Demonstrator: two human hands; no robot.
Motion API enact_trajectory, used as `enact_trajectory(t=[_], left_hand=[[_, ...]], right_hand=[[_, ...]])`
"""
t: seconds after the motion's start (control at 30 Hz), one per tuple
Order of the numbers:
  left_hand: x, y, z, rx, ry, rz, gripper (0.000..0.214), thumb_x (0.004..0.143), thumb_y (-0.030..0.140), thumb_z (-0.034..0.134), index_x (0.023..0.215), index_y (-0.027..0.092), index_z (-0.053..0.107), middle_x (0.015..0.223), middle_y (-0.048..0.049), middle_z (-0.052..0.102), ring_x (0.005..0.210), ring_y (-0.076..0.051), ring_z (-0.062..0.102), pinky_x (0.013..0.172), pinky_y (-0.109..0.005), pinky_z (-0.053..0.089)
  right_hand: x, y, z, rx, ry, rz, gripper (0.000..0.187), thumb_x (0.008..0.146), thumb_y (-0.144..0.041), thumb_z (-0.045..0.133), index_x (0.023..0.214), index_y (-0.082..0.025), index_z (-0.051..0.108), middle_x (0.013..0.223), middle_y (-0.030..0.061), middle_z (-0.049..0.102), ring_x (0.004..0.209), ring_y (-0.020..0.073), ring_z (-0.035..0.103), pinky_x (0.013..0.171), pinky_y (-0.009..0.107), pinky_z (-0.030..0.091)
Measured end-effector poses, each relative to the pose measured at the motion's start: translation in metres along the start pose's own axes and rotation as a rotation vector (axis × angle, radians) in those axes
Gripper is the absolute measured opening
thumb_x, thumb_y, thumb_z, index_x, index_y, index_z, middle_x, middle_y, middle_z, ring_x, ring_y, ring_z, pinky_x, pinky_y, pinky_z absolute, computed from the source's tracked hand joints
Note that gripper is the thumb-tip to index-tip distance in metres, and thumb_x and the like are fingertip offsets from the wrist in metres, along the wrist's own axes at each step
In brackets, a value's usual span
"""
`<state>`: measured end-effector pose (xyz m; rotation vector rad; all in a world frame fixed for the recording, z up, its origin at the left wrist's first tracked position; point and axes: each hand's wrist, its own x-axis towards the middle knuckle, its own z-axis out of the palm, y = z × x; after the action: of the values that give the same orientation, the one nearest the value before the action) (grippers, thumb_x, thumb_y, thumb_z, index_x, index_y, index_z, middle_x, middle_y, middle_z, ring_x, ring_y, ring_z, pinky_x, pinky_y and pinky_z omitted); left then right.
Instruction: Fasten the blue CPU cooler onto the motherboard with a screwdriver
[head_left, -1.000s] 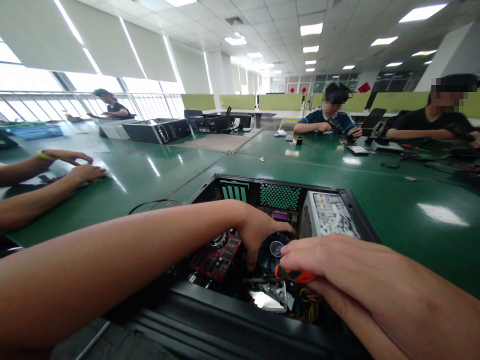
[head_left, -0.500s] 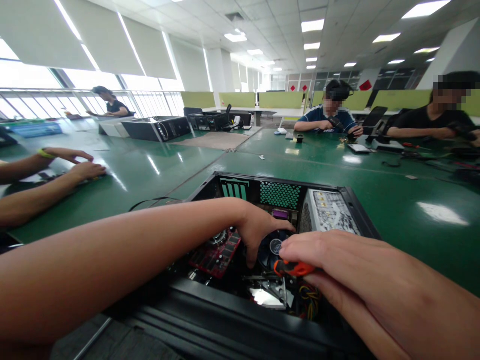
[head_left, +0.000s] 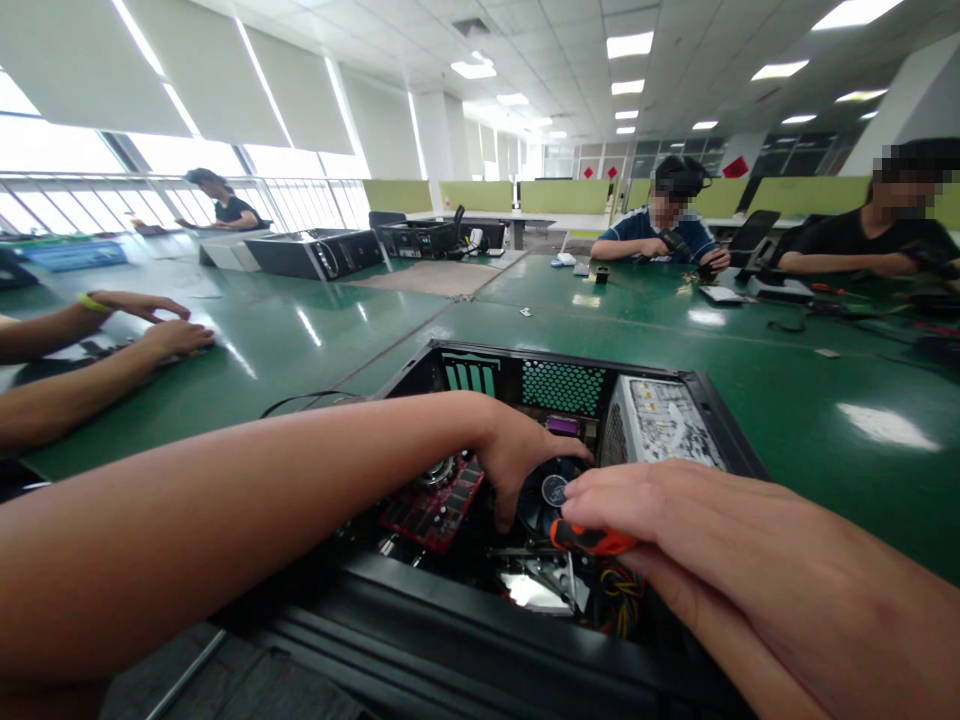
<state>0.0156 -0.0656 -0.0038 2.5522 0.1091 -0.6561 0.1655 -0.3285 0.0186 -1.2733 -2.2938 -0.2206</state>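
i have the left hand [head_left: 517,460] down inside the open computer case [head_left: 465,600], its thumb and forefinger spread wide on either side of the dark fan [head_left: 555,489]. whether they press on the fan or only rest beside it, i cannot tell from here. the right hand [head_left: 705,525] is closed around an orange-and-black handle [head_left: 600,540], fingers over the top and thumb beneath.

what matters most to me is how the fan lies: just right of my left thumb, inside that spread, and just left of my right fingertips, so both hands are close, the left nearer. being round, it has no long axis; its pale hub faces up toward my camera.

the handle lies at the near right edge of the fan, its long axis running almost crosswise, its visible end pointing left and the other hidden under my right palm. i cannot make out a shaft. the red circuit board [head_left: 442,512] sits left of the fan, the power supply [head_left: 664,420] beyond it on the right.
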Motion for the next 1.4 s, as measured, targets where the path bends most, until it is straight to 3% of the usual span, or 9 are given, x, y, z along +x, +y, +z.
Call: enact_trajectory(t=[0.1, 0.23, 0.33, 0.43, 0.57, 0.7, 0.83, 1.0, 1.4], left_hand=[[-0.001, 0.002, -0.002, -0.045, -0.106, -0.006, 0.132, 0.054, 0.029, 0.101, 0.173, 0.015, 0.045, 0.167, -0.0155, 0.07, 0.156, -0.041, 0.064, 0.132, -0.048, 0.051], [0.0, 0.0, -0.002, -0.046, -0.11, -0.017, 0.136, 0.054, 0.032, 0.101, 0.175, 0.015, 0.042, 0.17, -0.0191, 0.067, 0.158, -0.044, 0.063, 0.134, -0.049, 0.05], [0.002, -0.003, 0.0, -0.07, -0.111, 0.002, 0.141, 0.051, 0.034, 0.103, 0.176, 0.016, 0.04, 0.172, -0.0203, 0.065, 0.159, -0.045, 0.063, 0.134, -0.05, 0.05], [0.002, -0.005, 0.001, -0.098, -0.108, 0.015, 0.142, 0.05, 0.033, 0.103, 0.176, 0.016, 0.04, 0.175, -0.02, 0.063, 0.162, -0.047, 0.06, 0.136, -0.052, 0.049], [0.0, -0.003, -0.001, -0.084, -0.111, 0.007, 0.136, 0.053, 0.033, 0.102, 0.175, 0.017, 0.043, 0.174, -0.0186, 0.064, 0.161, -0.046, 0.06, 0.136, -0.053, 0.049], [-0.001, -0.002, -0.002, -0.079, -0.117, -0.01, 0.138, 0.054, 0.035, 0.103, 0.176, 0.015, 0.042, 0.173, -0.0208, 0.064, 0.16, -0.046, 0.062, 0.135, -0.053, 0.05], [0.001, -0.005, -0.001, -0.11, -0.11, -0.003, 0.144, 0.05, 0.034, 0.103, 0.178, 0.011, 0.04, 0.173, -0.0241, 0.064, 0.16, -0.046, 0.062, 0.135, -0.051, 0.05], [0.0, -0.001, -0.003, -0.09, -0.095, -0.029, 0.147, 0.047, 0.035, 0.105, 0.177, 0.013, 0.041, 0.173, -0.023, 0.065, 0.159, -0.046, 0.064, 0.134, -0.049, 0.051], [-0.004, 0.013, -0.011, -0.031, -0.149, -0.106, 0.145, 0.048, 0.026, 0.103, 0.178, 0.018, 0.037, 0.174, -0.0229, 0.063, 0.159, -0.042, 0.064, 0.134, -0.047, 0.05]], right_hand=[[0.004, -0.001, 0.001, 0.007, -0.03, 0.008, 0.053, 0.114, -0.005, 0.039, 0.158, -0.032, 0.049, 0.151, -0.0025, 0.087, 0.135, 0.0085, 0.083, 0.113, 0.015, 0.061], [0.011, -0.002, -0.001, 0.039, -0.032, 0.002, 0.046, 0.118, -0.009, 0.037, 0.154, -0.033, 0.051, 0.146, -0.0045, 0.088, 0.13, 0.0087, 0.085, 0.102, 0.015, 0.065], [0.016, -0.002, -0.003, 0.128, -0.057, -0.02, 0.032, 0.129, -0.026, 0.036, 0.143, -0.032, 0.065, 0.134, -0.0076, 0.09, 0.121, 0.0083, 0.086, 0.096, 0.018, 0.066], [0.017, 0.0, -0.004, 0.161, -0.033, -0.037, 0.043, 0.133, -0.042, 0.035, 0.129, -0.03, 0.076, 0.118, -0.0078, 0.09, 0.103, 0.008, 0.086, 0.088, 0.021, 0.066], [0.012, 0.001, -0.002, 0.107, -0.008, -0.017, 0.033, 0.129, -0.023, 0.035, 0.145, -0.033, 0.062, 0.136, -0.0062, 0.089, 0.121, 0.0078, 0.086, 0.101, 0.017, 0.063], [0.003, 0.002, 0.003, 0.167, -0.092, 0.034, 0.053, 0.118, -0.007, 0.041, 0.161, -0.035, 0.056, 0.16, -0.0035, 0.081, 0.142, 0.0116, 0.079, 0.112, 0.021, 0.062], [-0.021, 0.01, 0.016, 0.191, 0.043, 0.129, 0.037, 0.107, -0.031, 0.077, 0.144, -0.035, 0.081, 0.124, 0.0036, 0.093, 0.121, 0.0316, 0.089, 0.098, 0.04, 0.074], [-0.049, 0.026, 0.02, 0.152, 0.055, 0.178, 0.033, 0.106, -0.039, 0.078, 0.138, -0.035, 0.085, 0.116, 0.0049, 0.093, 0.116, 0.0325, 0.089, 0.097, 0.042, 0.075], [-0.059, 0.04, 0.0, 0.068, 0.069, 0.245, 0.036, 0.106, -0.043, 0.076, 0.14, -0.034, 0.086, 0.115, 0.0064, 0.093, 0.113, 0.0342, 0.09, 0.095, 0.044, 0.075]])
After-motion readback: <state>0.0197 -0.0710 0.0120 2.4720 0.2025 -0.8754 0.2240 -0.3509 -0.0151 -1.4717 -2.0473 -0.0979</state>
